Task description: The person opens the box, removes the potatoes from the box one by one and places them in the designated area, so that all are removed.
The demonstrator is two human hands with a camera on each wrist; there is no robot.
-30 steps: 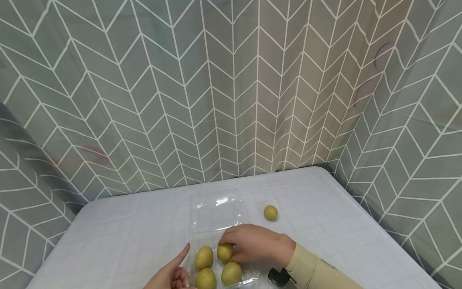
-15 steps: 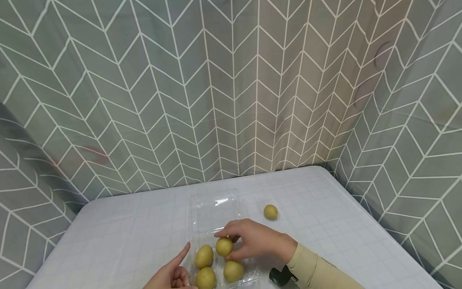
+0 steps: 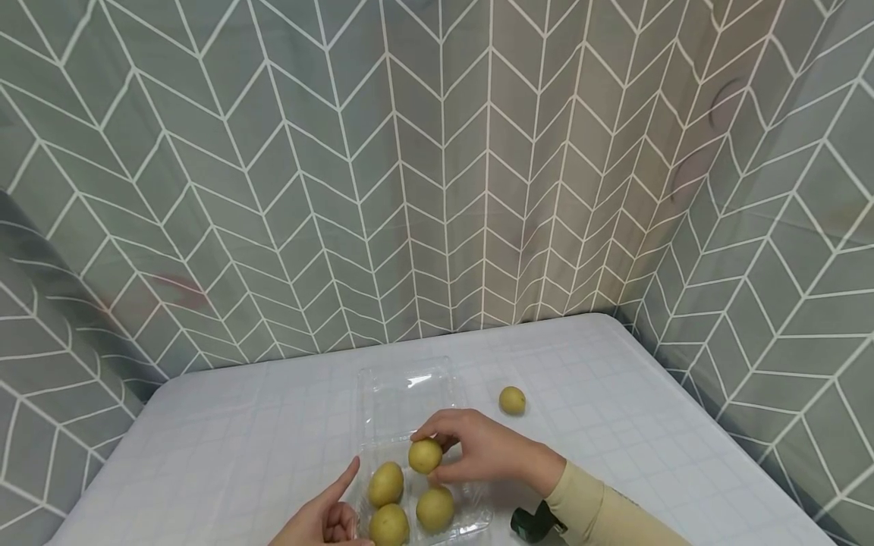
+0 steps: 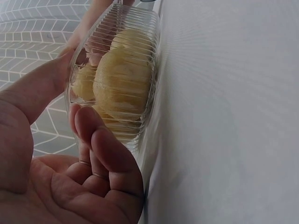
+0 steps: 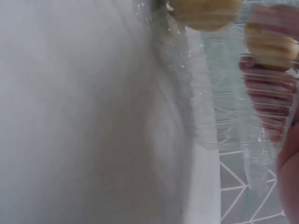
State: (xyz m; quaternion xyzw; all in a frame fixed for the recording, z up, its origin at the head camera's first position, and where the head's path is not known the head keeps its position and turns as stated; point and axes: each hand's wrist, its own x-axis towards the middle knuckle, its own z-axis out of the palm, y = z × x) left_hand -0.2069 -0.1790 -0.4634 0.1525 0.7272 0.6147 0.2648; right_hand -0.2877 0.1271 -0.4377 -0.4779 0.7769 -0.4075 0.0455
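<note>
At left, the clear container (image 3: pixel 473 509) is touched by the left hand (image 3: pixel 319 519), one finger straight, others curled; whether it is gripped cannot be told. Three yellow balls (image 3: pixel 386 484) are contained inside. A fourth ball (image 3: pixel 425 456) is clamped by the right hand's (image 3: pixel 474 451) fingers above the container's far right part. At far right, a loose ball (image 3: pixel 512 400) is seen on the tabletop (image 3: pixel 587 409).

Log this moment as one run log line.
Right hand: pinching one fruit over clear container | left hand: at container's side | lid: open | three fruits: inside | loose fruit: on table

The left hand (image 4: pixel 70 179), fingers curled, holds a clear ribbed box (image 4: pixel 142 16) of yellow fruit (image 4: pixel 121 86) on a white tablecloth (image 4: pixel 224 116).
</note>
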